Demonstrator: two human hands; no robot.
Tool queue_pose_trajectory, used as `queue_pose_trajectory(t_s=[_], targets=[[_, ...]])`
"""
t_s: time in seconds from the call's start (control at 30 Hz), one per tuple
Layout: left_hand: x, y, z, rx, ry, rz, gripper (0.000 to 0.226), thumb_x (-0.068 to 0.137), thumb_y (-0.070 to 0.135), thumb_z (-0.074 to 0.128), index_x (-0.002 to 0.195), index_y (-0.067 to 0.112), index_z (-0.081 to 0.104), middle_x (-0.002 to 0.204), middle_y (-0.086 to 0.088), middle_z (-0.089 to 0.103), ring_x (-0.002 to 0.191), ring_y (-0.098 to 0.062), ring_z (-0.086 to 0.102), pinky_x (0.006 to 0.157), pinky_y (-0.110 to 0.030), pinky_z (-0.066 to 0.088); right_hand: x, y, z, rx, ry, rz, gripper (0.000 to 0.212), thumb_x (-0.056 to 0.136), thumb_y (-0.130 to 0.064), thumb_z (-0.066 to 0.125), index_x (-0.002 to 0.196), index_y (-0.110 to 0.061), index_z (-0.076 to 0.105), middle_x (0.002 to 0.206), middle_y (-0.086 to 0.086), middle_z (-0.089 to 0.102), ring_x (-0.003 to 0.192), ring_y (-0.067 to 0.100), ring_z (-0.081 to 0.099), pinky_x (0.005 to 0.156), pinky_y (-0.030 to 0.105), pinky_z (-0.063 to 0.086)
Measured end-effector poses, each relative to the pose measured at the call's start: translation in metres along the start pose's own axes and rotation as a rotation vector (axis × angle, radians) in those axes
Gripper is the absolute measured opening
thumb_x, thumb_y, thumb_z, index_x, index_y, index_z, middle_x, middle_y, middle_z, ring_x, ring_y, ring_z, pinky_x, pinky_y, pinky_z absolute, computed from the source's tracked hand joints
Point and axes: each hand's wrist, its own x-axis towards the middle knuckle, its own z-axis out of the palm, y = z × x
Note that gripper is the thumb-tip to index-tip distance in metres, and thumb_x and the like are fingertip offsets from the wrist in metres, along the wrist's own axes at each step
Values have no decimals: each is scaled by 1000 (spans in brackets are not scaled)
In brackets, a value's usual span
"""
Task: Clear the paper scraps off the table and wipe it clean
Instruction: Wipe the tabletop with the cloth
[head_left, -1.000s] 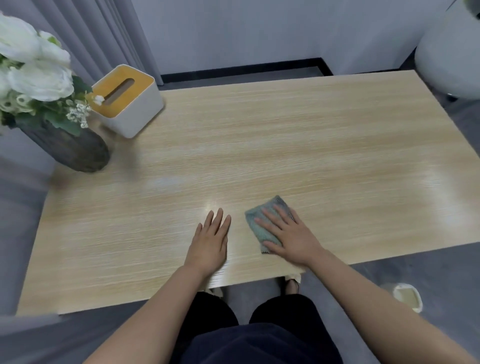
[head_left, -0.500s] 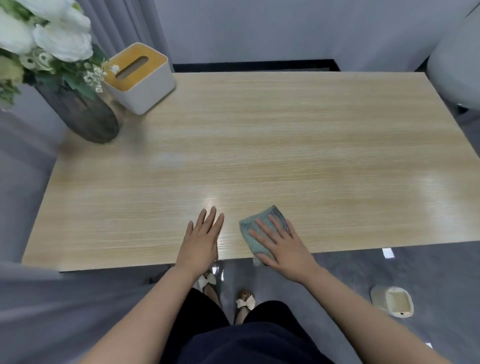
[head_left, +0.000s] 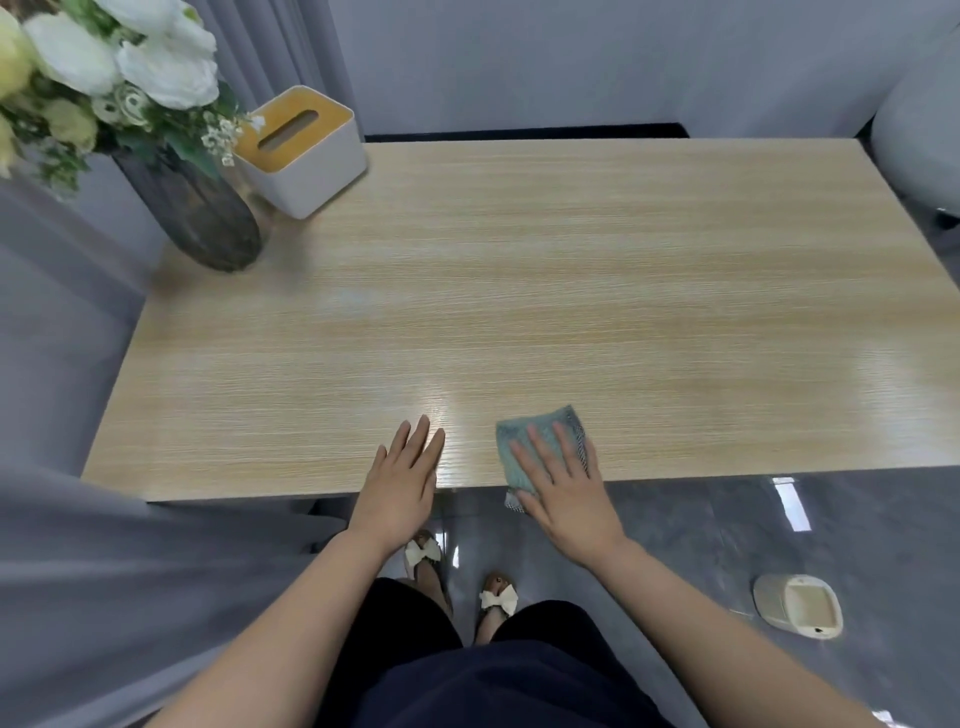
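Observation:
A folded green cloth (head_left: 540, 431) lies at the near edge of the light wooden table (head_left: 571, 291), its lower corner hanging over the edge. My right hand (head_left: 563, 491) presses flat on the cloth with straight fingers. My left hand (head_left: 402, 475) rests flat on the table edge a little to the left, holding nothing. No paper scraps show on the tabletop.
A dark vase of white flowers (head_left: 197, 208) and a white tissue box with a yellow lid (head_left: 301, 150) stand at the far left corner. A small cream bin (head_left: 800, 605) sits on the grey floor at the right. A grey curtain (head_left: 67, 545) hangs at the left.
Both hands and the cloth have slid toward me to the table's near edge; the cloth now overhangs it. The camera has pulled back, so the floor and my feet show.

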Motion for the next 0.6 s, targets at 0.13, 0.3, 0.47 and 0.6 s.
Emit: queue_pose_trajectory(t_s=[0.13,0.3,0.47,0.6], targets=[[-6,-2,3,8,-7,-8,53,103,23,25,151,24,4,158,2,-9,146,-20,-10,117,-38,3,7,44,-5,-76,-21,-103,56,99,-54,7,147,-28,23,151,-3,28,139,27,29,110,45,16],[-12,-3,6,-4,-14,-4,53,103,22,25,151,22,3,158,2,-10,146,-20,-11,117,-38,2,5,60,-13,66,2,251,74,90,-62,-12,148,-23,13,154,-1,10,144,28,11,114,47,3],[-13,1,4,-12,-16,-20,53,103,22,25,151,23,4,158,2,-9,145,-20,-11,117,-38,1,10,-18,0,81,-36,162,63,99,-54,6,146,-18,26,152,7,29,139,37,26,108,54,13],[-11,-2,1,-82,-4,-17,51,102,26,30,151,24,13,159,4,-1,146,-17,-5,118,-38,6,18,-40,-14,189,-29,-39,78,86,-71,8,150,-27,17,157,-3,4,144,17,-8,116,43,-7]])
